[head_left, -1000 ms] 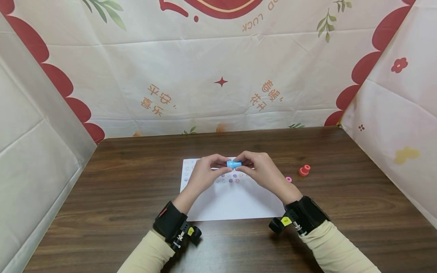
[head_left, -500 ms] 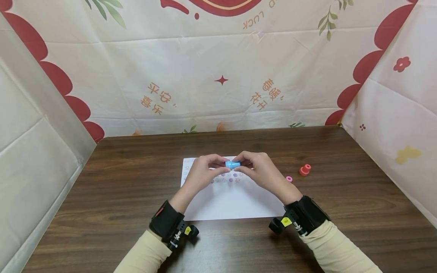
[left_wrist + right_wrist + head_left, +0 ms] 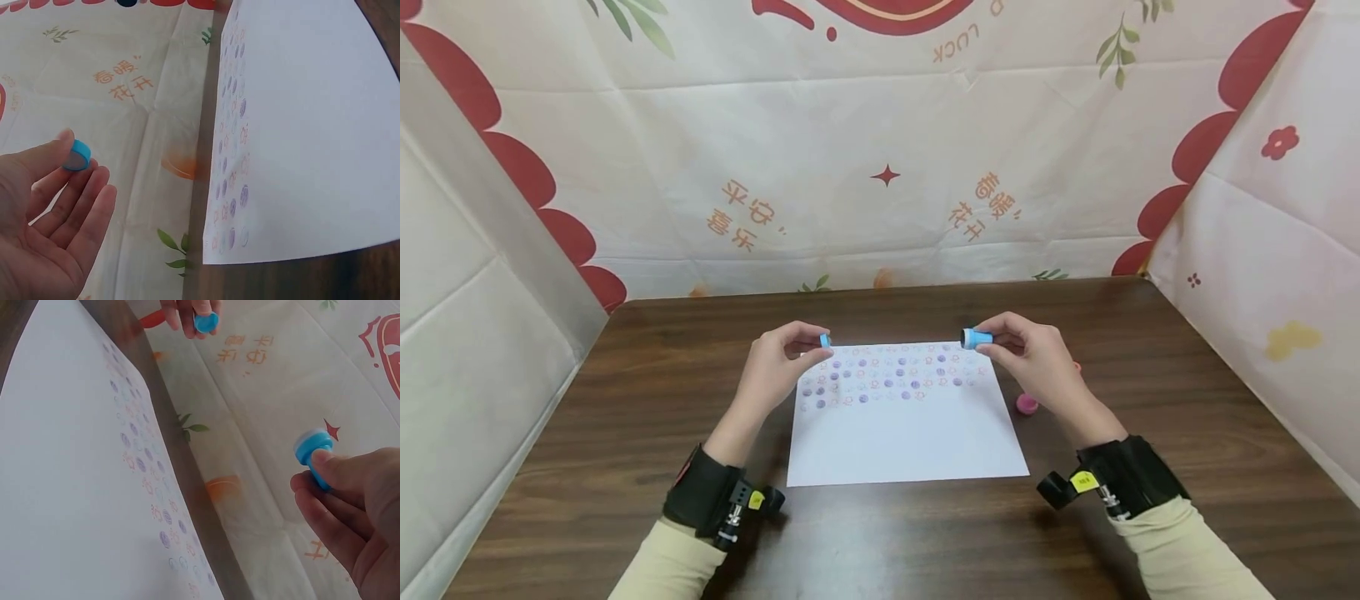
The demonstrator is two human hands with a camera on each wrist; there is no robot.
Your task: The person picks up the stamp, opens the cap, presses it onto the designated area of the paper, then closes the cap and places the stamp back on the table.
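Between thumb and fingertips, my left hand (image 3: 778, 367) pinches a small light-blue cap (image 3: 78, 156) over the far left corner of the paper. My right hand (image 3: 1037, 362) holds a blue toy stamp (image 3: 317, 453) by its narrow handle, its wide pale face uncovered and turned left in the head view. The two hands are apart, both raised above the table. Below them lies a white sheet of paper (image 3: 906, 442). Rows of small purple, red and blue printed marks (image 3: 887, 375) cover its far half.
A pink stamp-like piece (image 3: 1027, 404) sits just off the paper's right edge. Behind the right hand, only a sliver of a red stamp (image 3: 1078, 367) shows. The brown wooden table (image 3: 625, 467) is bordered by printed cloth walls (image 3: 865, 125).
The hands were together on the capped blue stamp. They have since moved apart, the left taking the cap leftward and the right taking the stamp rightward, so more printed marks show.
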